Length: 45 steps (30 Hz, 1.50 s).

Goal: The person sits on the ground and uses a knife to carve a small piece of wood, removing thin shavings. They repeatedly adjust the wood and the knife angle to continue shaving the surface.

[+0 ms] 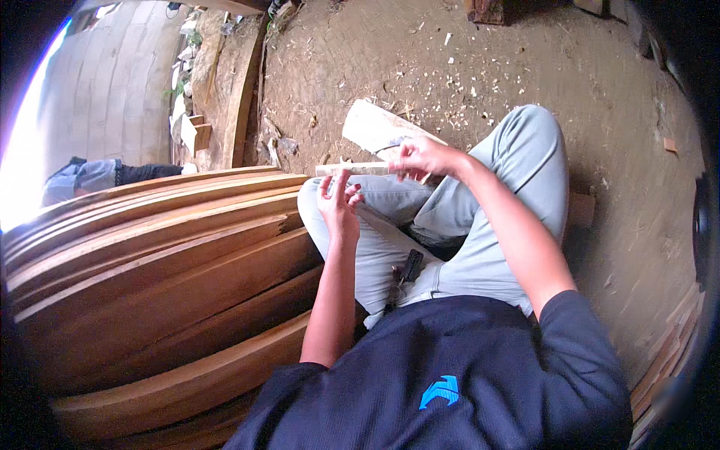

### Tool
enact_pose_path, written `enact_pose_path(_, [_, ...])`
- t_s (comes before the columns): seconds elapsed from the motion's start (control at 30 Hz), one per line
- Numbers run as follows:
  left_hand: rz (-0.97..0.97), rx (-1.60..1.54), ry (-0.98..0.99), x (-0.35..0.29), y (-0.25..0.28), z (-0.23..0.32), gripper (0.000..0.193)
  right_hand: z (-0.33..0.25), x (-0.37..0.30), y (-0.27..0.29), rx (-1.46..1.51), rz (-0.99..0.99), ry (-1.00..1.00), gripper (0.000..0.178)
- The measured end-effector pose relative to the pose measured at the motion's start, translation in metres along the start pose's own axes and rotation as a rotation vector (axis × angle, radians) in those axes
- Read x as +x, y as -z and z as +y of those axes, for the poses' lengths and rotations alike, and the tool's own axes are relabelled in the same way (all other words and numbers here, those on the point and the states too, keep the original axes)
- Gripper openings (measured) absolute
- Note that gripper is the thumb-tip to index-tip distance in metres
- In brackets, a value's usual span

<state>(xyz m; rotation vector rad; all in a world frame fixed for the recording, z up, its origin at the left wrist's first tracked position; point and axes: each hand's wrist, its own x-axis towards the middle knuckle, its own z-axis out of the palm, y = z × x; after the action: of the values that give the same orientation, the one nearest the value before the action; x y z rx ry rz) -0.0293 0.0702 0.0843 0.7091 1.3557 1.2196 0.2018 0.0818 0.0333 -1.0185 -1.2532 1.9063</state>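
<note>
A narrow, pale wooden strip (366,169) lies level between my hands above my bent left knee. My left hand (341,206) has its fingertips against the strip's left part, with the other fingers curled in. Closed fingers of my right hand (421,159) grip the strip's right end. Just beyond, a wide pale wooden board (375,124) slants from the ground toward my right hand. Something small and dark shows beside the right fingers; its kind is unclear.
Long brown planks (172,292) are stacked close along my left side. Wood chips (457,94) litter the dirt floor ahead. A wooden beam (244,97) and small wood blocks (196,136) lie at the far left. More boards (671,352) stand at the right edge.
</note>
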Motion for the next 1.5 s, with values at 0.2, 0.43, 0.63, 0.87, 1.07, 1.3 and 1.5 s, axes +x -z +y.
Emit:
enact_pose_path(0.2, [-0.240, 0.220, 0.043, -0.004, -0.012, -0.013, 0.042, 0.011, -0.005, -0.034, 0.165, -0.128, -0.089, 0.032])
enact_pose_path(0.43, [-0.328, 0.215, 0.172, -0.017, 0.002, -0.030, 0.036, 0.024, -0.001, -0.037, 0.034, -0.122, -0.122, 0.031])
enact_pose_path(0.63, [-0.367, 0.131, 0.263, -0.022, 0.012, -0.028, 0.033, 0.031, 0.002, -0.029, -0.419, 0.622, 0.275, 0.029])
enact_pose_path(0.87, [-0.411, 0.050, 0.384, -0.017, 0.016, -0.044, 0.029, 0.040, -0.008, -0.014, -1.051, 0.827, -0.045, 0.043])
enact_pose_path(1.07, [-0.401, 0.002, 0.350, -0.012, 0.020, -0.059, 0.034, 0.054, -0.002, -0.014, -1.061, 0.780, -0.092, 0.031])
enact_pose_path(1.3, [-0.343, -0.290, 0.247, -0.008, 0.025, -0.054, 0.035, 0.033, -0.033, -0.042, -0.712, 0.657, -0.094, 0.028])
enact_pose_path(1.5, [-0.348, -0.267, 0.256, -0.001, 0.023, -0.059, 0.038, 0.015, -0.054, -0.035, -0.925, 0.536, -0.170, 0.032])
